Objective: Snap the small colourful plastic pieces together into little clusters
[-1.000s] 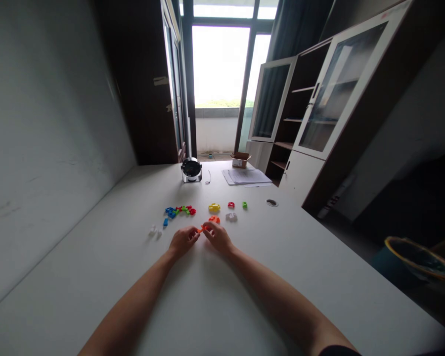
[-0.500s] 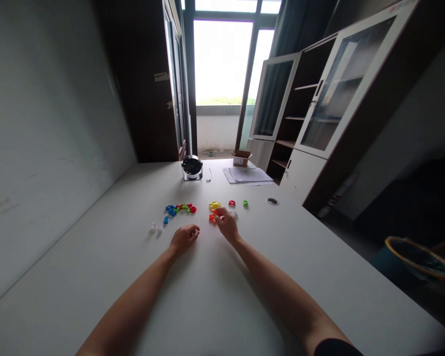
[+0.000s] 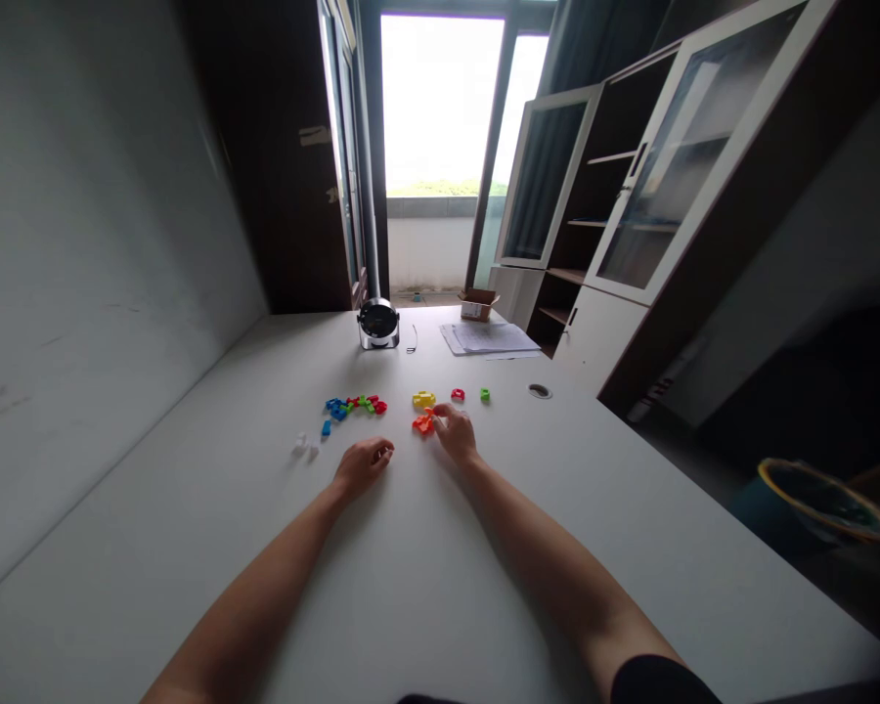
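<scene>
My left hand (image 3: 364,463) rests on the white table with its fingers curled in, and nothing shows in them. Ahead of it and to its left lies a loose row of small plastic pieces, with blue ones (image 3: 335,409), green ones (image 3: 367,403) and red ones (image 3: 379,407). My right hand (image 3: 456,434) is closed at the fingertips on a small orange plastic piece (image 3: 429,412), just above other orange pieces (image 3: 422,426). Behind them sit yellow pieces (image 3: 423,399). A red piece (image 3: 458,394) and a green piece (image 3: 485,394) stand apart, beyond my right hand.
White pieces (image 3: 302,445) and a single blue piece (image 3: 327,428) lie left of my left hand. Farther back are a round black device on a metal stand (image 3: 378,325), papers (image 3: 491,338) and an open cardboard box (image 3: 477,305). A cable hole (image 3: 540,391) is at the right.
My right hand has drawn slightly right, uncovering more of the orange pieces; the white pieces beside it are now hidden. My left hand stays in place. The view has tilted slightly.
</scene>
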Demonstrator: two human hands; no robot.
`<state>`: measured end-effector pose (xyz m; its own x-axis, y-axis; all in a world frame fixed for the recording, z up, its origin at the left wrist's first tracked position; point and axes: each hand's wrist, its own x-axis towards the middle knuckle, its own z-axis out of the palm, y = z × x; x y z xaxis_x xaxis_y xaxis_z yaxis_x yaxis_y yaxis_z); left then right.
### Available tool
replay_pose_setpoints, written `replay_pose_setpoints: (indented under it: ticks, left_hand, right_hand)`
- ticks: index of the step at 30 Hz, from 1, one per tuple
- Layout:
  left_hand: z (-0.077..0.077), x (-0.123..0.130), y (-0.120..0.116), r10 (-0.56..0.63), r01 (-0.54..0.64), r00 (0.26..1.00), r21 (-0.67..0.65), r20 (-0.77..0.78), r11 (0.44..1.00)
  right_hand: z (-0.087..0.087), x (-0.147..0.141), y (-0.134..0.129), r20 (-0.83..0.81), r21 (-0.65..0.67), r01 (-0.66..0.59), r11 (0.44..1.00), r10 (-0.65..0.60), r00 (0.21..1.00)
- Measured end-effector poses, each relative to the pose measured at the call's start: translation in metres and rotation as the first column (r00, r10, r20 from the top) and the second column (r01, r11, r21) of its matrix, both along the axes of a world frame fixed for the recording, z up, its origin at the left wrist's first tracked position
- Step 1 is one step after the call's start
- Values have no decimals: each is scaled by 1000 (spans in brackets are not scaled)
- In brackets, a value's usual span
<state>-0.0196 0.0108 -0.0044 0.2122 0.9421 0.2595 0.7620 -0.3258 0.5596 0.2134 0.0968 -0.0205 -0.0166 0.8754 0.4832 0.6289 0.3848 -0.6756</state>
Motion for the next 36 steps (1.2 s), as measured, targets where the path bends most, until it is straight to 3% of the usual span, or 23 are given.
replay_pose_setpoints:
  ticks: [26, 36]
  left_hand:
    - [3, 0, -1, -26, 25, 1000, -13, -15, 1000]
    - [5, 2, -2, -11, 11, 1000, -10, -13, 1000]
  right_hand:
    - [-8, -4, 0, 71, -32, -12, 999, 14, 997]
    - [0, -5, -10, 130, 72, -21, 997, 12, 991]
